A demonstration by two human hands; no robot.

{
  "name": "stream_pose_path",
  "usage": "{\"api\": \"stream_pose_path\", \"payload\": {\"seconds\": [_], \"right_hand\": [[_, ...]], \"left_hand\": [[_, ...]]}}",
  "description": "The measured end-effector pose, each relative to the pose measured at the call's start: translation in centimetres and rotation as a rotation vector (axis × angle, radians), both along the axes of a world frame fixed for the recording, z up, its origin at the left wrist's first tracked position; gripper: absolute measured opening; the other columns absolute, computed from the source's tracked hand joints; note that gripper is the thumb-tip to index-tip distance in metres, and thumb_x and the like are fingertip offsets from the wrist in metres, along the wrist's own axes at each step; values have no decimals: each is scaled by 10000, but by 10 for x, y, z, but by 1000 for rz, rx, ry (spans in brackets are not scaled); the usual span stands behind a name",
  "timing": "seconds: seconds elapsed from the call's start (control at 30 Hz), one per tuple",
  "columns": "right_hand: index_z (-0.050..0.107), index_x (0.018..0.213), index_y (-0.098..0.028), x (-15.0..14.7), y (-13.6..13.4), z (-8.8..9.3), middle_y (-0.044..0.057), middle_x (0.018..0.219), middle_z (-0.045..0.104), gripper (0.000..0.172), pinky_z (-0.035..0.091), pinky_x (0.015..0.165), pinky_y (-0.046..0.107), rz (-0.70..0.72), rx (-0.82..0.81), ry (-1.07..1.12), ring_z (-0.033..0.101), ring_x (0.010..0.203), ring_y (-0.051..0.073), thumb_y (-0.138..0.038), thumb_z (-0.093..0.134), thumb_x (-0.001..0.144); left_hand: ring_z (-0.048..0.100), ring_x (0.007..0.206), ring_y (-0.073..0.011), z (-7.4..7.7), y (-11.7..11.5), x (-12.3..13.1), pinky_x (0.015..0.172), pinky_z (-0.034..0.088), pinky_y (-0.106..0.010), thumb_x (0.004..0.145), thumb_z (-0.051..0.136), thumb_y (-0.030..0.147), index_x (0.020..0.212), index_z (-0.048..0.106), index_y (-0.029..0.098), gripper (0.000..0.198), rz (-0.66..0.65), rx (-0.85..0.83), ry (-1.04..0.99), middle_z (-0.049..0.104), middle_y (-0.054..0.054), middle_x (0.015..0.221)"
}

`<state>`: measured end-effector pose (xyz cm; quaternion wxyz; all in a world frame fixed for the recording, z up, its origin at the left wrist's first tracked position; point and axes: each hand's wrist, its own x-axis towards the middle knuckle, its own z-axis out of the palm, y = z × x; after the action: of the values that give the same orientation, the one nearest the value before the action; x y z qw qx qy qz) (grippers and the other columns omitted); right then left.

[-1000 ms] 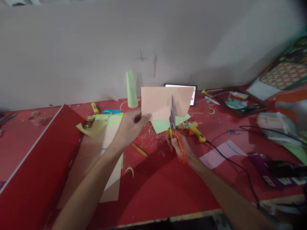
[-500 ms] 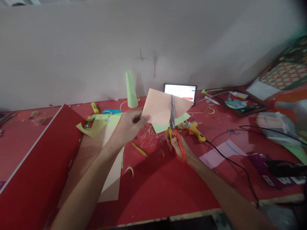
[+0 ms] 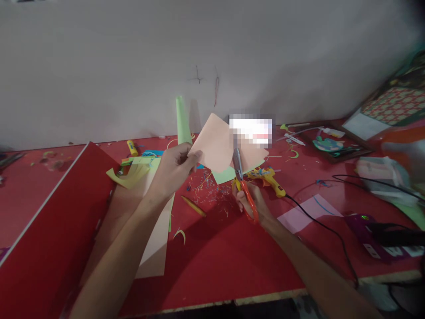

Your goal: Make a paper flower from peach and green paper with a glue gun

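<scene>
A peach sheet of paper (image 3: 212,144) hangs in the air above the table, pinched at its left corner by my left hand (image 3: 174,170). My right hand (image 3: 252,201) is closed around the orange and yellow handles of a pair of scissors (image 3: 238,166). The blades point up and away, and the paper lies between them, with a part on each side of the cut. Pixelation over the far side hides the blade tips. Behind my right hand, a yellow glue gun (image 3: 272,180) rests on the table near a light green sheet (image 3: 223,176).
A green paper cone (image 3: 182,122) stands by the wall. Paper scraps (image 3: 209,188) and a gold pen (image 3: 193,206) lie mid-table. At left stand a red board (image 3: 49,221) and peach sheets (image 3: 154,252). The glue gun's black cable (image 3: 318,223) runs right past a pink sheet (image 3: 310,213).
The peach paper has tilted, its left part swinging up and left with my left hand. The cut between the two parts looks wider, and the scissors have shifted slightly.
</scene>
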<state>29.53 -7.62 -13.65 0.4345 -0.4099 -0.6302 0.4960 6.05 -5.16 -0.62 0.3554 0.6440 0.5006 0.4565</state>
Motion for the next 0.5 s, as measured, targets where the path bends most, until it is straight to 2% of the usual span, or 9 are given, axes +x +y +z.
{"api": "stream_pose_path", "payload": {"seconds": [0.17, 0.33, 0.5], "right_hand": [[508, 824, -241, -3, 2, 6, -17, 647, 451, 666, 321, 492, 297, -7, 46, -10, 401, 563, 145, -905, 459, 839], [470, 746, -239, 2, 2, 9, -29, 596, 428, 666, 303, 493, 285, -10, 65, -71, 373, 546, 133, -897, 456, 850], [462, 738, -240, 4, 1, 7, -37, 576, 418, 659, 284, 487, 276, -11, 52, -85, 371, 539, 131, -890, 494, 838]], "left_hand": [[351, 505, -80, 5, -2, -3, 483, 251, -262, 917, 654, 324, 646, 502, 189, 338, -90, -30, 116, 434, 42, 571], [280, 530, -86, 4, 0, -4, 490, 190, -272, 892, 672, 338, 630, 456, 195, 369, -37, 4, 56, 326, 52, 588], [279, 531, -89, -2, 6, -5, 485, 183, -273, 867, 708, 360, 694, 536, 191, 297, 34, 13, -98, 354, 50, 605]]}}
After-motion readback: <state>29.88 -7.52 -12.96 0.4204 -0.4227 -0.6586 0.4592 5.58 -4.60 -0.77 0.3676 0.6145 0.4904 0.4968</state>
